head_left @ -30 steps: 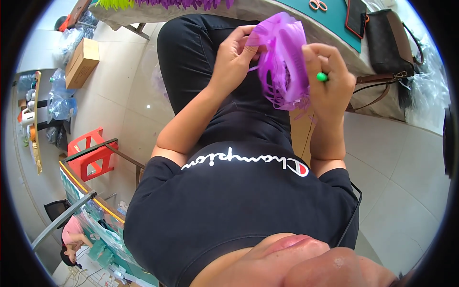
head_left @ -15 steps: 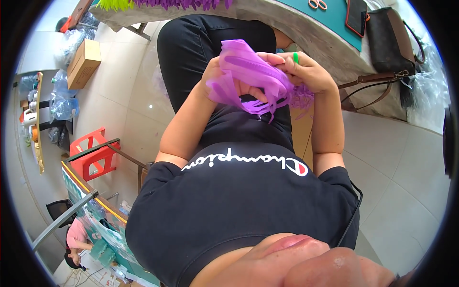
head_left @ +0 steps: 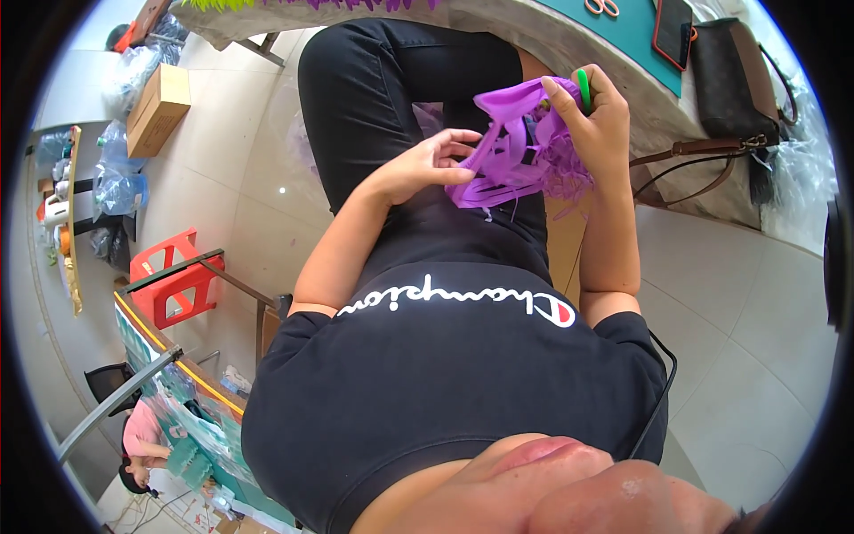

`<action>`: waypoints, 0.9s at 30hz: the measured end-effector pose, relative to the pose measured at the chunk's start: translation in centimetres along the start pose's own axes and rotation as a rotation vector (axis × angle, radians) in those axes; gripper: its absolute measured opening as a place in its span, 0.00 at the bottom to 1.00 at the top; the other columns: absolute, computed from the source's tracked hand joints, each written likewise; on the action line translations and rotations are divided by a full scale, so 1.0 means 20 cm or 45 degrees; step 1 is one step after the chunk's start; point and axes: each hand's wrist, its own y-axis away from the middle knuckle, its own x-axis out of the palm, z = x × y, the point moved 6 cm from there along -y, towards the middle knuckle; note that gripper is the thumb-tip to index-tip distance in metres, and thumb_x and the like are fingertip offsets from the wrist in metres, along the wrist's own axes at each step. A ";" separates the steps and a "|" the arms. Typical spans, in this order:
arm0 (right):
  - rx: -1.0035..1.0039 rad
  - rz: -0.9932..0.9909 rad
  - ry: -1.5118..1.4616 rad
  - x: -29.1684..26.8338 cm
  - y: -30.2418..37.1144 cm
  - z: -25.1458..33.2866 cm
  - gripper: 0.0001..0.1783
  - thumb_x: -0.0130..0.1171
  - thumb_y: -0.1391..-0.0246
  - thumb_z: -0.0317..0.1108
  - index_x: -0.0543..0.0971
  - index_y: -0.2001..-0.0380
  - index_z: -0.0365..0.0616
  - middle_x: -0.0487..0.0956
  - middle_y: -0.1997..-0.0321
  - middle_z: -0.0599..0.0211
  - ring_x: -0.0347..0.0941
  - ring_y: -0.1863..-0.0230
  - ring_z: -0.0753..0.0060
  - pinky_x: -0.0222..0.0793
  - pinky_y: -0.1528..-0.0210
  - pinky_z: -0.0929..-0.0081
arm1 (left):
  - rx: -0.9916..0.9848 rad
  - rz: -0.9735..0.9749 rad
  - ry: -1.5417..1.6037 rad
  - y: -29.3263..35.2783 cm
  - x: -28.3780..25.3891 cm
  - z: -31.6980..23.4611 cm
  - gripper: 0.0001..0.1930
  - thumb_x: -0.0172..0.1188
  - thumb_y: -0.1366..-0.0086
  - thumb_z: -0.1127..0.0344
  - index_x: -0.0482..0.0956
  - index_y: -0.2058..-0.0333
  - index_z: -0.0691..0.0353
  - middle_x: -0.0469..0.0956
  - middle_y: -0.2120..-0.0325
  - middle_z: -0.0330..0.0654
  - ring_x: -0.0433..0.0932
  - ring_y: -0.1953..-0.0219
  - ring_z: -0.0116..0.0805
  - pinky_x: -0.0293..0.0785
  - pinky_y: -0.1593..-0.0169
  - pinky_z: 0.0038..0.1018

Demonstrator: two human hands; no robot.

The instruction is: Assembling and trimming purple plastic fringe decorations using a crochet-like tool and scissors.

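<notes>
Purple, translucent plastic forms the slitted sheet I watch in the upper centre of the frame, lying between both hands, its longer spread slanting from lower left to upper right. The right hand pinches its upper-right edge, a green band around one finger; the left hand is half open at the left edge, its grip unclear to me. Thin shreds tangle below the right fingers.

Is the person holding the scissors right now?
No, the scissors lie on the green mat, while the left hand and right hand handle the purple piece.
</notes>
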 end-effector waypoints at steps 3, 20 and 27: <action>-0.006 -0.055 -0.007 0.00 0.02 0.05 0.15 0.67 0.48 0.35 0.70 0.77 0.42 0.65 0.82 0.83 0.57 0.78 0.91 0.52 0.78 0.88 | -0.172 -0.337 0.016 -0.01 -0.01 0.03 0.37 0.70 0.48 0.68 0.61 0.43 0.66 0.70 0.53 0.45 0.73 0.52 0.31 0.67 0.47 0.26; 0.099 0.194 -0.097 0.00 0.11 -0.06 0.13 0.56 0.40 0.35 0.79 0.61 0.33 0.77 0.65 0.69 0.70 0.64 0.80 0.66 0.62 0.80 | 0.440 -0.228 0.362 -0.06 0.15 -0.35 0.23 0.55 0.35 0.67 0.65 0.43 0.65 0.70 0.45 0.48 0.71 0.44 0.38 0.68 0.42 0.36; 0.548 0.887 -0.963 0.25 0.14 -0.20 0.16 0.59 0.41 0.43 0.79 0.65 0.38 0.70 0.77 0.83 0.61 0.77 0.89 0.54 0.75 0.86 | 0.312 -0.277 0.543 -0.01 0.13 -0.29 0.16 0.54 0.34 0.70 0.71 0.48 0.64 0.77 0.55 0.41 0.76 0.52 0.31 0.73 0.47 0.31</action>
